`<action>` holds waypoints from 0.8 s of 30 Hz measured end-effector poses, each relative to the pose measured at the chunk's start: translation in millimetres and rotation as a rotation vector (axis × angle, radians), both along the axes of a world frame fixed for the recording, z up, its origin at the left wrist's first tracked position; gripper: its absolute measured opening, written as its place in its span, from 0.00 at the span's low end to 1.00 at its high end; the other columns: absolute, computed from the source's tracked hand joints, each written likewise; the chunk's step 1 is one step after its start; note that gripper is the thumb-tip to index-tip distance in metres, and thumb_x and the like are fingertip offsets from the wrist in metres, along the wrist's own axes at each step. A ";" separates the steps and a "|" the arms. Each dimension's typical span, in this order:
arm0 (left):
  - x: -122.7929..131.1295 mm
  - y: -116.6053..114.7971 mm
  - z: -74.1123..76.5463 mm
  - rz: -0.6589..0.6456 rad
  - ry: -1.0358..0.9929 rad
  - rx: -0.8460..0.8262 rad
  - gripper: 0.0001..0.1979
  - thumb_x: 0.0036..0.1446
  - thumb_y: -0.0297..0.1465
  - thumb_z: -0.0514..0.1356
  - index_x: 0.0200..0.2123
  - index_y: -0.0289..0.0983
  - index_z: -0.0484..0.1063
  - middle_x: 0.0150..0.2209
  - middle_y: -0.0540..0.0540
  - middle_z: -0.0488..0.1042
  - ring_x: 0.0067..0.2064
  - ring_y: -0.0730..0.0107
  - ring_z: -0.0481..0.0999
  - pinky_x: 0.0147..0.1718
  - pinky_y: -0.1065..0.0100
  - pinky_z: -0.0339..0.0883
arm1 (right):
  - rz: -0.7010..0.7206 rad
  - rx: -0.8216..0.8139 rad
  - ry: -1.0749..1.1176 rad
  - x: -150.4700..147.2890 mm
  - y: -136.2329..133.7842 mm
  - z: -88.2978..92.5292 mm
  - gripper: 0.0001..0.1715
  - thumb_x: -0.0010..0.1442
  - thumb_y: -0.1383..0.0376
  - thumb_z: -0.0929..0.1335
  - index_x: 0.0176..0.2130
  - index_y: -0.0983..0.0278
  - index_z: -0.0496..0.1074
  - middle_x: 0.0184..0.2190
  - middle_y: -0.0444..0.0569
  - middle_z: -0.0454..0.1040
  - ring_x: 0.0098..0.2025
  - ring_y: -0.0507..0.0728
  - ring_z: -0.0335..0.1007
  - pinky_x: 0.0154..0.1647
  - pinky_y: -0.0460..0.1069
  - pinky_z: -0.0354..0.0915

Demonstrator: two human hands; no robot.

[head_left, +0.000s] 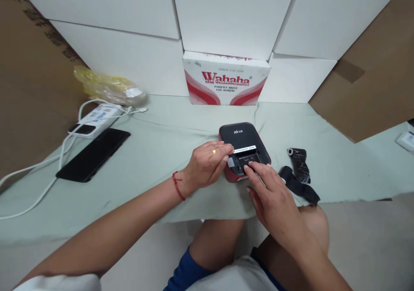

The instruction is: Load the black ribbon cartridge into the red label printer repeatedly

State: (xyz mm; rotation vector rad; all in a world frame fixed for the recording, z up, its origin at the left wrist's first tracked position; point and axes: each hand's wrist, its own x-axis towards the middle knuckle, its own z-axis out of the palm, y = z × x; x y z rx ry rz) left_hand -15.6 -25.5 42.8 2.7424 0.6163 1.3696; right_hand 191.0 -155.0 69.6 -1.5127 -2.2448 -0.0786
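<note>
Currently, a black-and-red label printer (250,138) is sitting on a pale green cloth (181,127) covering the counter, directly in front of the seated person, with its compartment (249,158) lying open. A white label strip (245,149) is crossing just above that opening. The left hand (207,164) is curling against the printer's near-left edge, its fingertips reaching the strip; whether they are pinching it, I cannot tell. The right hand (271,200) is staying unclenched, fingertips pressing into the compartment. Just right, a black ribbon roll (299,164) and a loose black strap (299,185) are lying. Farther left, a smartphone (92,155) and a corded power bank (97,119) are resting.
</note>
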 end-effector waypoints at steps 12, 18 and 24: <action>-14.0 -17.8 -9.8 -0.114 -0.108 0.048 0.10 0.64 0.18 0.50 0.40 0.37 0.65 0.46 0.39 0.84 0.33 0.74 0.82 0.32 0.74 0.74 | 0.056 0.020 0.014 10.0 0.9 8.4 0.29 0.69 0.72 0.64 0.67 0.62 0.65 0.64 0.56 0.72 0.65 0.62 0.69 0.67 0.66 0.68; -12.3 -14.2 -15.8 -0.098 -0.107 0.052 0.11 0.58 0.17 0.49 0.30 0.38 0.61 0.41 0.45 0.86 0.22 0.80 0.74 0.26 0.76 0.70 | 0.075 0.033 0.017 7.9 3.7 6.2 0.27 0.68 0.73 0.65 0.65 0.65 0.67 0.62 0.59 0.72 0.63 0.63 0.68 0.63 0.64 0.70; -12.1 -15.0 -24.4 -0.070 -0.124 0.068 0.11 0.57 0.17 0.49 0.28 0.37 0.62 0.45 0.44 0.85 0.23 0.80 0.72 0.24 0.76 0.68 | 0.160 -0.023 0.049 20.0 15.3 22.3 0.21 0.70 0.67 0.67 0.60 0.63 0.70 0.57 0.58 0.75 0.58 0.63 0.72 0.58 0.60 0.71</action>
